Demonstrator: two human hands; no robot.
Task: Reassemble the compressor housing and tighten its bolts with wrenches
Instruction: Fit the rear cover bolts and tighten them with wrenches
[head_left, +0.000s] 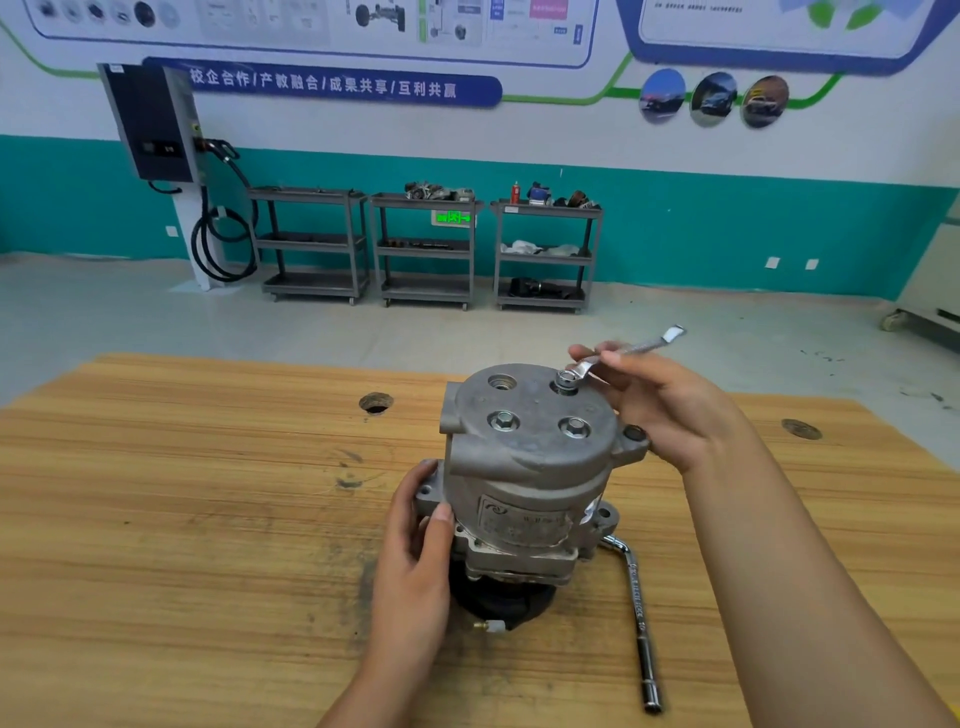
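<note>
The grey cast-metal compressor housing (524, 467) stands upright near the middle of the light wooden table (182, 493), with its black pulley end (498, 603) down on the board. The left hand (415, 551) grips the housing's lower left flange, thumb across the front; its fingers curl behind, hidden by the casting. The right hand (660, 410) comes in from the right beside the top cover and pinches a flat silver ring wrench (631, 349), its fingers covering part of the shaft. The wrench's ring end sits over the far right bolt (563, 379), and its free end points up and away to the right. The near left bolt (503, 421) and near right bolt (574, 427) sit in the cover, with a round recessed hole (502, 384) at far left. A chrome L-shaped socket wrench (640, 613) lies on the table just right of the housing, its bent end by the base. Across the floor, three grey metal trolleys (426, 249) stand against the teal-and-white wall, beside a dark wall-mounted charger box (150, 122) with a looped black cable (223, 244).
</note>
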